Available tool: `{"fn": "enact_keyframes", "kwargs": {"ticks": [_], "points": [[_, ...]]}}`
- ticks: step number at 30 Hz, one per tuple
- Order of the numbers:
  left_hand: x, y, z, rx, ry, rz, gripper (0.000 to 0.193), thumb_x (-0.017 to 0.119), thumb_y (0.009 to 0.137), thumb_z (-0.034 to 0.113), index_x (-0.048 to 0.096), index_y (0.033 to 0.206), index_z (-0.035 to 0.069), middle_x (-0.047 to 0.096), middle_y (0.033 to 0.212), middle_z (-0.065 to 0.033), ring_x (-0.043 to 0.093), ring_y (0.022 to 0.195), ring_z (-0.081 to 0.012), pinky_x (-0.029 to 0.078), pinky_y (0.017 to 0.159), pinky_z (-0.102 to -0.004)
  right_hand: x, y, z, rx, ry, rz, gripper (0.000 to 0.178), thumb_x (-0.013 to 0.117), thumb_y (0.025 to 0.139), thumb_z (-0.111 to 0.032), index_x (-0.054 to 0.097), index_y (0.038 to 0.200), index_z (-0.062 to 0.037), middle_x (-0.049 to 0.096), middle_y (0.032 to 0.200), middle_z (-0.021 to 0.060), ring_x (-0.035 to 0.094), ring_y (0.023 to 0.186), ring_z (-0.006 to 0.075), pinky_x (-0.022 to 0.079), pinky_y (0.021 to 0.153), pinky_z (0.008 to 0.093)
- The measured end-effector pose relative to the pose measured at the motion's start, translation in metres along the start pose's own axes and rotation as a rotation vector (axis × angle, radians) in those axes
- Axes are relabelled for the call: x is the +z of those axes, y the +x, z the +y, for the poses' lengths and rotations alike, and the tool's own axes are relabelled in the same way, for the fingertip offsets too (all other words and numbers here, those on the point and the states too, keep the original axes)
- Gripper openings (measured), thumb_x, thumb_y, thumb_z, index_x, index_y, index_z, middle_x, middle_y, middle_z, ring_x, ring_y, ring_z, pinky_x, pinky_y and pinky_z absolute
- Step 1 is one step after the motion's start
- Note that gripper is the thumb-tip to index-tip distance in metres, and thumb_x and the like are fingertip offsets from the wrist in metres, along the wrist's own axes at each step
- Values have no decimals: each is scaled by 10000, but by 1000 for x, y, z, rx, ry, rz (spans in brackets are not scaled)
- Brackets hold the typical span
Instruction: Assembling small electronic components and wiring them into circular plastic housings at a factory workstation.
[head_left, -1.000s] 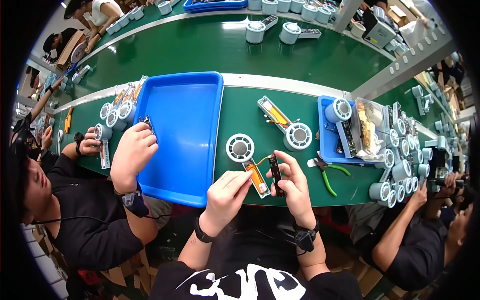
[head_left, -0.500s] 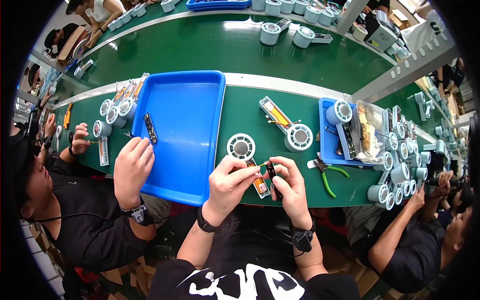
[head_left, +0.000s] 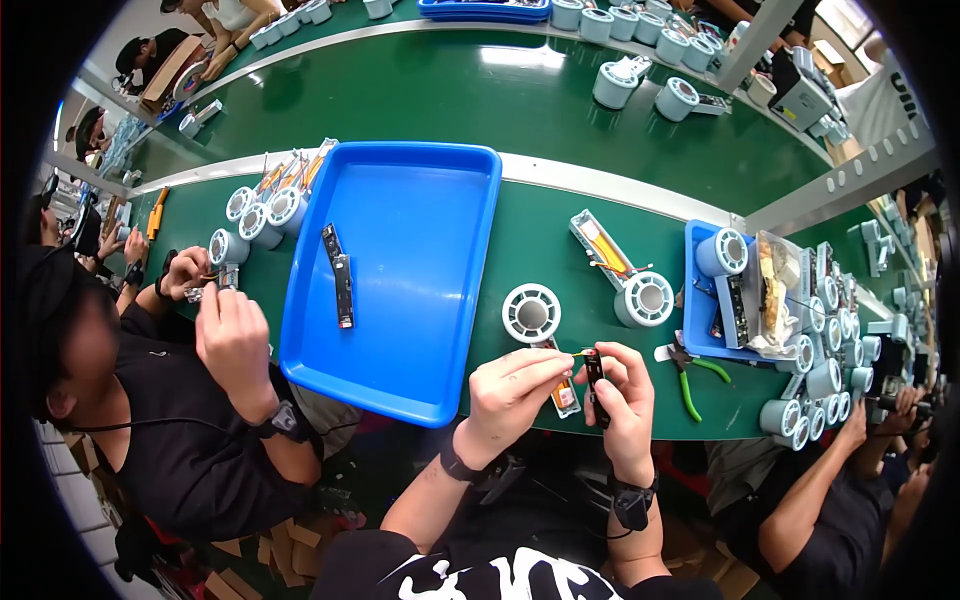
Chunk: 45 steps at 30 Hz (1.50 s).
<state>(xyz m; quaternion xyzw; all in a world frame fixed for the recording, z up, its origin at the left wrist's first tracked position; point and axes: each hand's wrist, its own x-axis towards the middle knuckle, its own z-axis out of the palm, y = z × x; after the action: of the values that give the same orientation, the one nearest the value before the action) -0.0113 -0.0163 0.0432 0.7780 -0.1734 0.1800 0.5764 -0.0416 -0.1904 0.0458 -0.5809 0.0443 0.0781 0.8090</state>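
Note:
My right hand (head_left: 626, 405) is closed around a narrow black circuit board (head_left: 597, 388), held upright. Beside its top end, my left hand (head_left: 515, 395) pinches a thin yellow wire (head_left: 580, 354); whether its tip touches the board is too small to tell. Just beyond my hands lies a pale blue handheld fan (head_left: 531, 313) with a round grille. Its opened handle (head_left: 565, 398), holding an orange and silver battery, is partly hidden by my left fingers. To the right rests a second fan (head_left: 643, 298), whose open handle (head_left: 603, 248) shows a battery and loose wires.
Left of me stands a blue tray (head_left: 400, 210) holding two circuit boards (head_left: 344, 290). Green-handled pliers (head_left: 690, 385) lie at right, near a blue bin (head_left: 705, 335) and several fans (head_left: 822, 378). A co-worker's hand (head_left: 235, 345) is beyond the tray's left side.
The view has swung left, so the table's things sit farther right. The co-worker's hand has withdrawn from the tray, where a second circuit board now shows. My hands keep nearly the same hold.

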Motion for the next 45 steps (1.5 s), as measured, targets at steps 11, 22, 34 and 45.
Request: {"fn": "enact_keyframes", "kwargs": {"ticks": [11, 22, 34, 45], "points": [[-6, 7, 2, -141, -34, -32, 143, 775, 831, -65, 742, 958, -7, 734, 901, -121, 723, 759, -231, 573, 652, -292, 5, 3, 4, -14, -75, 32, 416, 544, 990, -28, 527, 1406, -25, 675, 1060, 136, 544, 632, 79, 462, 585, 204], [-10, 14, 22, -185, 144, -112, 127, 738, 862, -49, 701, 975, -5, 675, 906, -135, 692, 747, -292, 567, 654, -339, 7, -2, 2, -47, -194, 19, 472, 543, 976, -20, 517, 1447, -24, 665, 1085, 108, 542, 698, 67, 469, 628, 206], [-15, 13, 16, -118, 106, -142, 129, 759, 845, -41, 720, 965, -12, 715, 893, -115, 719, 768, -249, 573, 657, -307, 5, -3, 3, -38, -221, -34, 451, 555, 974, -22, 538, 1425, -3, 665, 1086, 101, 542, 719, 67, 466, 647, 215], [-10, 10, 12, -79, 156, -89, 163, 773, 829, -23, 704, 975, -6, 683, 885, -123, 693, 758, -279, 566, 653, -348, 5, -2, 4, -91, -240, -10, 427, 581, 973, 1, 561, 1400, 3, 675, 1132, 109, 624, 893, 110, 514, 796, 249]]}}
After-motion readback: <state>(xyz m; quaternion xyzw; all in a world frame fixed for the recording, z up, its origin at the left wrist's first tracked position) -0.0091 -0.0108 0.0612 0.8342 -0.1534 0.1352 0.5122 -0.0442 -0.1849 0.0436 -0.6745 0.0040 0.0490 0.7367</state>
